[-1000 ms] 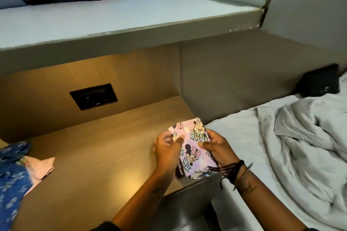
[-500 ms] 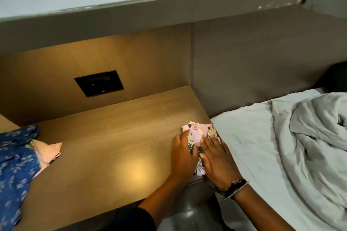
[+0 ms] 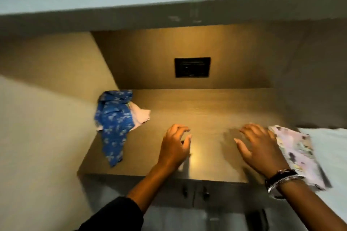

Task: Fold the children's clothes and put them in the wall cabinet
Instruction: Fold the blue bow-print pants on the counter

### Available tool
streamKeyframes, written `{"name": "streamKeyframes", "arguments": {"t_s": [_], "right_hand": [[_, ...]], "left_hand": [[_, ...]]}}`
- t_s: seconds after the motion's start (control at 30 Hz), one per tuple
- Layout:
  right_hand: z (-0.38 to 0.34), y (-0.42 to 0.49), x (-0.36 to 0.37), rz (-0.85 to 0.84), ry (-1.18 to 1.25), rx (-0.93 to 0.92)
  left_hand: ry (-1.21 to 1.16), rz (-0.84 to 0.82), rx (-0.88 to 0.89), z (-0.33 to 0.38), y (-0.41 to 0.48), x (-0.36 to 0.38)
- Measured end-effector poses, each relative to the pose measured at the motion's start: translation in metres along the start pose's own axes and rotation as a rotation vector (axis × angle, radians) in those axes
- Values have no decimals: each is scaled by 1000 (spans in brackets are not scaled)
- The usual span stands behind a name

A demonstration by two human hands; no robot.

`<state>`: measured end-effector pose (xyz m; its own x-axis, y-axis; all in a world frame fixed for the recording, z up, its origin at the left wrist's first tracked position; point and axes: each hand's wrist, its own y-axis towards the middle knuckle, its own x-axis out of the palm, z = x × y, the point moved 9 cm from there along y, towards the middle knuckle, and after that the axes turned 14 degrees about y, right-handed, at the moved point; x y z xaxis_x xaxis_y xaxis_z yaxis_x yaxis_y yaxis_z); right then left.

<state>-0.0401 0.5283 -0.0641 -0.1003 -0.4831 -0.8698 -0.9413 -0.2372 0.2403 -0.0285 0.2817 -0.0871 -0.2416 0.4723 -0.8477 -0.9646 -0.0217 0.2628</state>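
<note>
My left hand [image 3: 175, 146] and right hand [image 3: 260, 148] hover spread and empty over the smooth wooden surface [image 3: 206, 110]; the flat, folded pink printed garment [image 3: 298, 154] lies just right of my right fingers [image 3: 244, 148], and crumpled blue floral cloth [image 3: 113, 124] lies left.

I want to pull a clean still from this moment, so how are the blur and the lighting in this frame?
Head view: motion blur smears the whole frame, worst on the pink printed garment at the right edge, whose print is unreadable. Both the left hand and right hand are soft. Warm under-shelf light leaves a glare spot on the wooden counter between the hands; the corners fall dim. The blue floral garment reads fairly well.
</note>
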Motion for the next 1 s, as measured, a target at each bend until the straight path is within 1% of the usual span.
{"name": "streamKeyframes", "arguments": {"t_s": [0.07, 0.1, 0.13, 0.2, 0.23, 0.27, 0.3, 0.37, 0.43, 0.5, 0.57, 0.63, 0.73, 0.8, 0.83, 0.9, 0.93, 1.0], "right_hand": [[-71, 22, 47, -155, 73, -88], [-107, 30, 72, -245, 121, -129], [-143, 37, 96, -320, 170, -164], [-202, 51, 138, -400, 235, -224], [-228, 62, 158, -422, 269, -236], [-248, 74, 178, -442, 331, -200], [-263, 87, 196, -450, 420, -123], [-277, 116, 222, -413, 616, 71], [-282, 143, 245, -377, 742, 254], [-277, 163, 266, -368, 711, 383], [-271, 174, 281, -372, 578, 439], [-266, 173, 286, -352, 455, 485], [-264, 169, 284, -310, 332, 476], [-261, 169, 277, -260, 305, 448], [-260, 168, 272, -234, 358, 447], [-258, 169, 257, -169, 568, 453], [-259, 171, 245, -123, 679, 419], [-271, 177, 203, -40, 864, 274]], "left_hand": [[134, 97, -158, -74, -9, -53], [201, 112, -257, -111, -16, -75], [262, 98, -358, -145, -23, -93], [309, 35, -506, -196, -38, -115], [301, 3, -544, -216, -44, -121], [292, -27, -558, -230, -48, -124], [279, -57, -555, -240, -50, -124], [288, -141, -506, -250, -51, -113], [409, -200, -452, -256, -54, -99], [460, -186, -470, -263, -60, -92], [441, -158, -484, -270, -64, -88], [431, -151, -446, -272, -63, -87], [397, -88, -411, -272, -52, -97], [387, -1, -424, -266, -42, -108], [363, 51, -436, -262, -38, -115], [264, 168, -427, -249, -26, -129], [206, 231, -393, -240, -19, -137], [94, 352, -263, -210, -1, -160]]}}
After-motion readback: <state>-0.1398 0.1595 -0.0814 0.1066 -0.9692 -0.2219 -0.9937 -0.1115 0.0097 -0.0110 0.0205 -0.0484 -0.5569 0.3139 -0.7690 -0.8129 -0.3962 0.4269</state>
